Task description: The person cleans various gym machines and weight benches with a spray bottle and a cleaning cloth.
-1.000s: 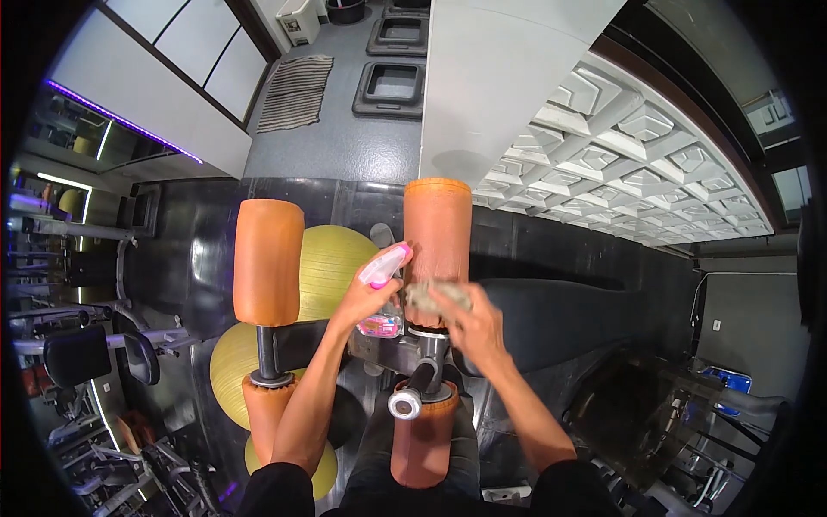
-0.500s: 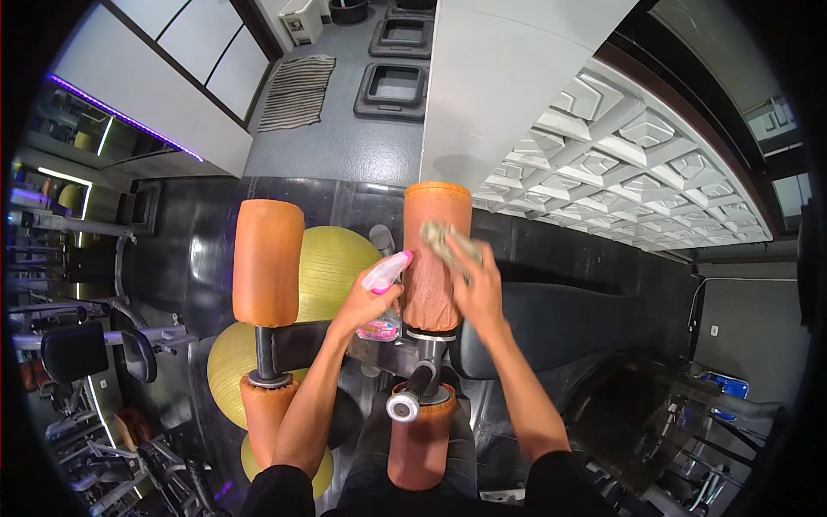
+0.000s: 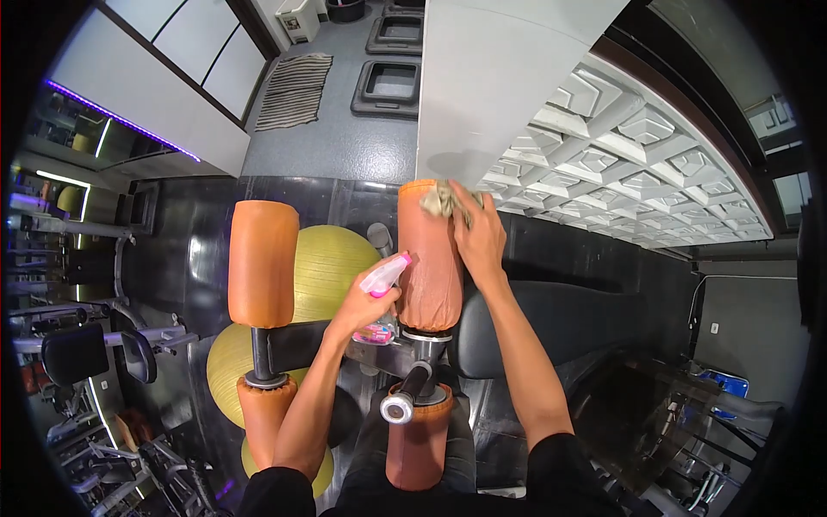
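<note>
My left hand (image 3: 366, 303) is wrapped round a spray bottle (image 3: 385, 276) with a pink and white head, just left of an upright orange padded roller (image 3: 428, 267). At the roller's upper right, my right hand (image 3: 481, 233) holds a crumpled beige cloth (image 3: 438, 200) against the cover. Below is a metal bar end (image 3: 397, 408), above a lower orange roller (image 3: 419, 448) between the legs. Another orange roller (image 3: 264, 263) stands to the left, over a further padded one (image 3: 263, 414).
Yellow-green exercise balls (image 3: 332, 271) sit behind the left rollers. A black padded bench (image 3: 551, 327) extends right. A white wall (image 3: 491, 77) and textured panel (image 3: 620, 164) rise ahead. Gym machines (image 3: 76, 351) stand left; a striped mat (image 3: 293, 90) lies farther off.
My right hand and the cloth have moved up the roller, to its top right edge. My left hand still holds the spray bottle in nearly the same place.
</note>
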Tool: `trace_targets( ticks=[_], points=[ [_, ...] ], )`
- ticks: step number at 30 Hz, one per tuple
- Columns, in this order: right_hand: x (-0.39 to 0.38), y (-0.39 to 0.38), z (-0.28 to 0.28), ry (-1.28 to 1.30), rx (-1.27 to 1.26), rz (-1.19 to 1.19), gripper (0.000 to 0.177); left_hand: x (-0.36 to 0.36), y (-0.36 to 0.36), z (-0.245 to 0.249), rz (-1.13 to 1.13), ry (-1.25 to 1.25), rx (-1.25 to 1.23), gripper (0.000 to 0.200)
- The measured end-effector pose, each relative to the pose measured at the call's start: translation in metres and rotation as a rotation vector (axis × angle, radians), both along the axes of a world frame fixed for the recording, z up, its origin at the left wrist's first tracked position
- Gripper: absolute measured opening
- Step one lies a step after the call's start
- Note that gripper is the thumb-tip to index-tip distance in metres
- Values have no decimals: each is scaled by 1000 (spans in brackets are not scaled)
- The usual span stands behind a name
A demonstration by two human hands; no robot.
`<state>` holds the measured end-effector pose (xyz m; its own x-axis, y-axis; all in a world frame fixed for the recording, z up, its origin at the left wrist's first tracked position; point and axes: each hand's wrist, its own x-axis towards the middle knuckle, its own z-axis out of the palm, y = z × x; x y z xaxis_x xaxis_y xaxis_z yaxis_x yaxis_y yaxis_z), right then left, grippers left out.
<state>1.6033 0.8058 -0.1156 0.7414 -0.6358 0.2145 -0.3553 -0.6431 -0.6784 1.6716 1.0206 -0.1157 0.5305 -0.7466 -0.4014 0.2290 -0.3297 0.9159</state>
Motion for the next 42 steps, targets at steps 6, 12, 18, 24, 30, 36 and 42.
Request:
trace_targets(
  ticks=[6,12,18,24,30,36,42],
  points=[
    [-20,21,-14,-175,206,-112,42,2,2,-8,22,30,41,57],
    [-115,91,13,-36,264,134,52,14,5,-11,-32,108,99,56],
    [-75,53,4,31,62,135,57,21,2,-13,-105,74,142,56],
    [8,-5,-5,-72,119,-31,45,15,1,-9,-59,94,106,53],
    [-87,62,-17,-157,332,22,42,16,1,-5,-61,78,151,52],
    [-169,113,-12,-62,390,111,43,14,4,-18,-52,24,141,51],
    [-129,116,2,-61,337,148,46,8,8,-20,-57,-153,115,49]
  ],
)
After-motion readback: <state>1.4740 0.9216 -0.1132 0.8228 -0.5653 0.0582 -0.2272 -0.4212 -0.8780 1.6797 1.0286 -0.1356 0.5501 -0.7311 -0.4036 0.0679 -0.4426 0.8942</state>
